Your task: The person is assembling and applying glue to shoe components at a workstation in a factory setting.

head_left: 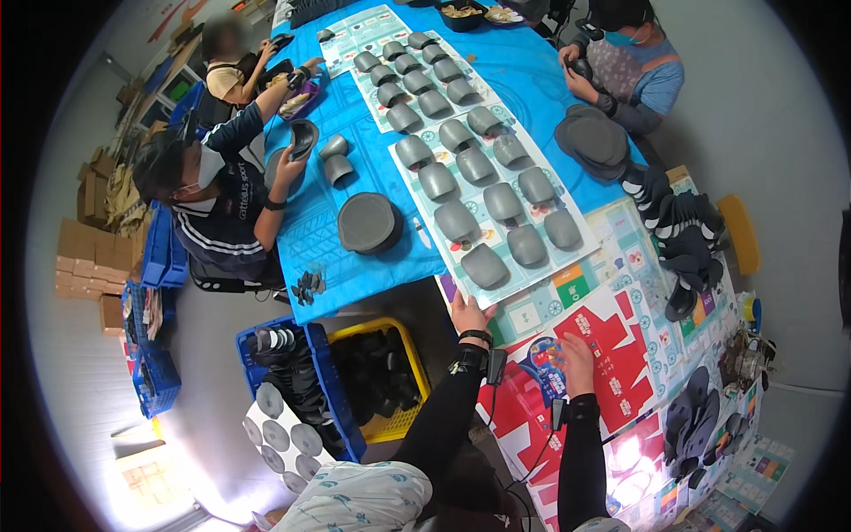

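My left hand [471,316] grips the near edge of a white printed sheet [523,288], thumb and fingers at its corner. Rows of dark grey, curved, cup-like pieces [485,266] stand on this sheet, which lies over the blue table cover. My right hand [575,362] is over a red-and-white printed sheet [612,341], beside a round blue-and-red printed patch [542,365]. Its fingers are partly spread, and I see nothing held in them. Both my wrists wear dark bands with small black boxes and cords.
Below the table's left corner stand a blue crate [332,390] and a yellow crate [412,355] of dark pieces. A round grey stack [370,222] sits on the blue cover [319,266]. Black pieces [687,230] line the right side. Co-workers [222,191] handle grey pieces around the table.
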`<move>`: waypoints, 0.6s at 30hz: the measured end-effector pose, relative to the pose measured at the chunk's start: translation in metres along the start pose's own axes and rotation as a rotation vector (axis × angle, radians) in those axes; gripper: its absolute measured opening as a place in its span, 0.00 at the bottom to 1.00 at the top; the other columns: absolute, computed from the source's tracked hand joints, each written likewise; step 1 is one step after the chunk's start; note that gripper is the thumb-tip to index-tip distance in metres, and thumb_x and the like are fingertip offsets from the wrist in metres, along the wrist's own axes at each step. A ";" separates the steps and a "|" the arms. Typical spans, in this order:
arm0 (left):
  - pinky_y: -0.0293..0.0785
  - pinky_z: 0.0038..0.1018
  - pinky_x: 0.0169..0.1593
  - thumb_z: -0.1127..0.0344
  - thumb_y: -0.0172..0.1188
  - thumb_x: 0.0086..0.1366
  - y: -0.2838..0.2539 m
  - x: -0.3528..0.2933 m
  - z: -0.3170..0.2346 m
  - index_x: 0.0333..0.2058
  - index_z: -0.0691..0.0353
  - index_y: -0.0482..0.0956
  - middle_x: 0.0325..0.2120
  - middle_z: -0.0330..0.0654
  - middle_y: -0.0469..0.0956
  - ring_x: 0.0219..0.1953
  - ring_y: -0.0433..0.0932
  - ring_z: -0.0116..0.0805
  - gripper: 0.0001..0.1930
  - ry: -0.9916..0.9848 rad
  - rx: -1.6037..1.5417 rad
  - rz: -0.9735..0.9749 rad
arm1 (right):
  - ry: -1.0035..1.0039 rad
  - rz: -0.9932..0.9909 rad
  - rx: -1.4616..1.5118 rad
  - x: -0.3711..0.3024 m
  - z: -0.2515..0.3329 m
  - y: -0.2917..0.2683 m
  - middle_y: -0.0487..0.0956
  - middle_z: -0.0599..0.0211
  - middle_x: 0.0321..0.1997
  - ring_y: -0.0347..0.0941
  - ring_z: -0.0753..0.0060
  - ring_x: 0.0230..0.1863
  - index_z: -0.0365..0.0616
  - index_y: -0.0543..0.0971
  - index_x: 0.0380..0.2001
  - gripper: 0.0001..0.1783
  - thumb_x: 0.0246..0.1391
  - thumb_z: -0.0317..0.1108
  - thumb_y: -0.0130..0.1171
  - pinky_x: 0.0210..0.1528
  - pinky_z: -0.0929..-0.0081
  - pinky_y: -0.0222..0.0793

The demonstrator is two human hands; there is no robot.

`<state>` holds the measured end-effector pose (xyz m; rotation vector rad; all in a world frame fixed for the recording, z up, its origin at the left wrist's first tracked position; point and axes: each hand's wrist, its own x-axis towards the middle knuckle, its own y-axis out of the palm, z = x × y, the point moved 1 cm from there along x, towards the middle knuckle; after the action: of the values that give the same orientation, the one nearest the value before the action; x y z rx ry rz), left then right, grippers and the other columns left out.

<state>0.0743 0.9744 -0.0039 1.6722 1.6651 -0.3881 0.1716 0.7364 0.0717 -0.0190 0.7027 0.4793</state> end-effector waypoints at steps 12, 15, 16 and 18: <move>0.89 0.32 0.31 0.73 0.44 0.76 0.001 0.001 0.000 0.68 0.53 0.64 0.54 0.45 0.77 0.42 0.85 0.42 0.23 0.006 -0.010 0.021 | 0.010 -0.015 0.008 -0.012 -0.004 0.000 0.79 0.57 0.50 0.81 0.67 0.44 0.36 0.69 0.60 0.22 0.67 0.31 0.55 0.40 0.75 0.78; 0.89 0.33 0.32 0.73 0.44 0.76 -0.002 0.001 -0.001 0.68 0.53 0.64 0.54 0.45 0.77 0.42 0.85 0.43 0.23 0.004 -0.014 0.027 | 0.012 -0.012 0.017 -0.017 -0.004 0.003 0.79 0.58 0.50 0.81 0.67 0.43 0.36 0.70 0.60 0.21 0.67 0.32 0.55 0.40 0.75 0.78; 0.89 0.33 0.33 0.73 0.43 0.76 -0.003 0.001 -0.002 0.68 0.54 0.64 0.55 0.44 0.76 0.43 0.84 0.41 0.23 0.000 -0.006 0.033 | 0.010 -0.008 0.030 -0.018 -0.004 0.005 0.79 0.58 0.49 0.81 0.67 0.43 0.36 0.70 0.59 0.21 0.67 0.32 0.56 0.40 0.75 0.78; 0.89 0.33 0.34 0.73 0.42 0.76 -0.003 0.000 -0.003 0.68 0.54 0.64 0.55 0.43 0.75 0.44 0.83 0.40 0.24 -0.007 0.002 0.042 | 0.007 -0.004 0.040 -0.018 -0.004 0.005 0.80 0.58 0.49 0.81 0.67 0.43 0.35 0.71 0.59 0.21 0.66 0.31 0.56 0.40 0.75 0.78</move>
<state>0.0706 0.9765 -0.0028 1.7024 1.6230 -0.3746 0.1548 0.7325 0.0808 0.0155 0.7187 0.4610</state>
